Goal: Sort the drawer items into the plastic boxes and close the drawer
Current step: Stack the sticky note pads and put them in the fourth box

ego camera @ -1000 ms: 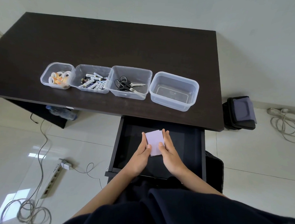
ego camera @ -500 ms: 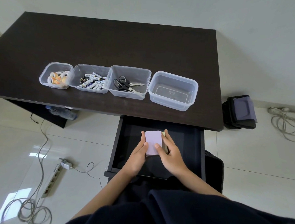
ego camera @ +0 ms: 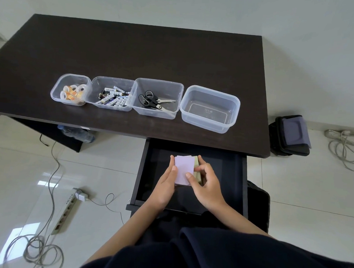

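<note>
The black drawer point(ego camera: 227, 176) under the desk stands pulled out. Over it my left hand point(ego camera: 165, 186) and my right hand point(ego camera: 206, 185) hold a lilac pad of sticky notes point(ego camera: 183, 169) from both sides. A pale yellow pad point(ego camera: 197, 169) peeks out at its right edge, under my right fingers. On the dark desk point(ego camera: 135, 55) stands a row of clear plastic boxes: one with tape rolls point(ego camera: 71, 91), one with batteries point(ego camera: 112, 98), one with black scissors point(ego camera: 153, 100), and an empty box point(ego camera: 209, 109) at the right.
A black bag point(ego camera: 291, 134) sits on the floor right of the desk, with a coiled cable point(ego camera: 345, 149) beyond it. A power strip point(ego camera: 65, 212) and loose cables lie on the tiled floor at the left. A water bottle point(ego camera: 78, 132) lies under the desk.
Both hands with the lilac pad have shifted slightly toward the drawer's back. My right fingers have slid rightward, and the yellow pad now shows beside the lilac one.
</note>
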Demonstrator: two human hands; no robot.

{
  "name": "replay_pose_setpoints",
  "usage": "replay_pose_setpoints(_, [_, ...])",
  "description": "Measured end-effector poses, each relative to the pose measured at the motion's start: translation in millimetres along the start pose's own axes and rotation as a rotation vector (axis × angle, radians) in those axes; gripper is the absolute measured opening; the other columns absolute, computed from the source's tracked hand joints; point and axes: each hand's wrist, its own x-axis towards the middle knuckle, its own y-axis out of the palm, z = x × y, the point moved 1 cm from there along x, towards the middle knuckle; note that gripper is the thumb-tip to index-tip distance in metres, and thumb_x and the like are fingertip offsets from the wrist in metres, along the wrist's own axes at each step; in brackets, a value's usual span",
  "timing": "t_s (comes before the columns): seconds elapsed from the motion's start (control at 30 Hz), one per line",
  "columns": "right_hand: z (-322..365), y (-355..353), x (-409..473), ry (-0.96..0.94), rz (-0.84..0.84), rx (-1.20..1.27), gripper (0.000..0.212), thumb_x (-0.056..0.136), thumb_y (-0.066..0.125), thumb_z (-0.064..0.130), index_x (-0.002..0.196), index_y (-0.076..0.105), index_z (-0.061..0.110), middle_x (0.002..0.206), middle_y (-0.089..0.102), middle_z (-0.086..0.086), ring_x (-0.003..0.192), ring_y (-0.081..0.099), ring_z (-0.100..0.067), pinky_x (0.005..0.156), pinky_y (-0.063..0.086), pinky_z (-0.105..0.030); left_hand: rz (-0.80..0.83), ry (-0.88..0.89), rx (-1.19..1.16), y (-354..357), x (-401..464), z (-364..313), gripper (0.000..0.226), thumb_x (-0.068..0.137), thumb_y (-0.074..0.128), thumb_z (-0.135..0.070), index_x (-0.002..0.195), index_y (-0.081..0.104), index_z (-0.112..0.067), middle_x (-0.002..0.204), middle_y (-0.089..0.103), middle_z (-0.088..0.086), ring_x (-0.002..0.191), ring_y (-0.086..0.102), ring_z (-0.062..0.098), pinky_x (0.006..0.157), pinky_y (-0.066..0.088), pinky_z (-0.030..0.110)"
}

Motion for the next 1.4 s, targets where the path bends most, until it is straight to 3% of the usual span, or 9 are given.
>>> replay_pose_setpoints(0.1, [4.2,0.8,-1.2,-0.008,0.006,-0.008,0.038,0.083,0.067,0.035,0.112,0.048,0.05,0.139,0.046,0.014,0.132,0.044,-0.012,0.104,0.045,-0.042,-0.011,0.003,0.041,-0.3,1.8,4.0,0.053,0.101,0.032,-0.04,0.149,0.011,-0.035,0.15,0.039,-0.002,0.133,0.044,0.014,0.115,0.032,0.042])
replay_pose_setpoints(0.37, [9.1,-0.5,-3.3,0.026,0.002,-0.078,0.048,0.092,0.058,0.03,0.137,0.044,0.026,0.146,0.038,0.008,0.139,0.03,-0.006,0.111,0.03,-0.024,-0.009,0.009,0.081,3.5,0.2,2.9,0.054,0.099,0.035,-0.044,0.15,0.018,-0.034,0.141,0.048,-0.004,0.126,0.051,0.012,0.112,0.037,0.042])
replay_pose_setpoints(0.5, [10.8,0.4,-2.5,0.041,0.01,-0.118,0.049,0.094,0.054,0.029,0.14,0.041,0.022,0.149,0.036,0.004,0.14,0.027,-0.004,0.104,0.025,-0.012,-0.002,0.008,0.094,3.7,-0.4,1.8,0.066,0.09,0.038,-0.056,0.149,0.015,-0.038,0.143,0.046,-0.007,0.128,0.049,0.011,0.113,0.035,0.042])
replay_pose_setpoints(0.6, [10.5,0.5,-1.6,0.067,0.033,-0.106,0.049,0.095,0.052,0.029,0.142,0.039,0.023,0.151,0.032,0.004,0.135,0.026,0.003,0.092,0.022,0.006,-0.004,-0.005,0.085,5.0,-2.7,-0.4,0.056,0.098,0.034,-0.046,0.149,0.012,-0.038,0.146,0.044,-0.007,0.129,0.048,0.011,0.114,0.034,0.041])
replay_pose_setpoints(0.67, [10.2,0.7,-1.2,0.083,0.049,-0.083,0.049,0.096,0.051,0.027,0.143,0.037,0.023,0.15,0.03,0.005,0.131,0.027,0.004,0.084,0.024,0.011,-0.008,-0.016,0.088,5.3,-3.7,-0.1,0.053,0.101,0.032,-0.041,0.149,0.011,-0.038,0.145,0.044,-0.006,0.128,0.049,0.01,0.113,0.035,0.04])
replay_pose_setpoints(0.97, [12.0,-0.3,-1.8,0.09,0.053,-0.076,0.045,0.096,0.05,0.027,0.14,0.041,0.021,0.145,0.03,0.009,0.129,0.033,0.001,0.086,0.033,0.005,-0.008,-0.015,0.083,5.6,-2.3,3.1,0.055,0.1,0.034,-0.041,0.15,0.012,-0.032,0.145,0.045,-0.002,0.128,0.049,0.013,0.113,0.036,0.041])
replay_pose_setpoints(1.13, [15.3,-2.6,-0.9,0.077,0.018,-0.041,0.05,0.088,0.064,0.032,0.133,0.045,0.035,0.14,0.035,0.006,0.128,0.04,-0.004,0.105,0.041,-0.025,-0.064,0.034,0.119,3.3,-3.4,-6.0,0.052,0.101,0.038,-0.029,0.149,0.021,-0.025,0.139,0.051,-0.003,0.119,0.057,0.013,0.106,0.044,0.042])
replay_pose_setpoints(1.23, [24.1,-6.4,2.0,0.106,0.023,0.065,0.054,0.083,0.069,0.032,0.128,0.044,0.047,0.132,0.046,0.009,0.118,0.052,-0.01,0.097,0.051,-0.032,-0.088,0.103,0.137,3.3,-4.8,-21.0,0.05,0.1,0.042,-0.021,0.148,0.026,-0.023,0.141,0.049,-0.006,0.12,0.056,0.011,0.104,0.047,0.039])
replay_pose_setpoints(1.4, [46.9,-11.0,8.4,0.153,0.1,0.247,0.053,0.089,0.062,0.028,0.131,0.036,0.048,0.13,0.051,0.01,0.111,0.058,-0.01,0.065,0.051,-0.012,-0.097,0.2,0.156,7.1,-0.6,-46.9,0.048,0.098,0.047,-0.013,0.144,0.035,-0.018,0.11,0.052,-0.033,0.095,0.055,-0.023,0.077,0.046,0.005])
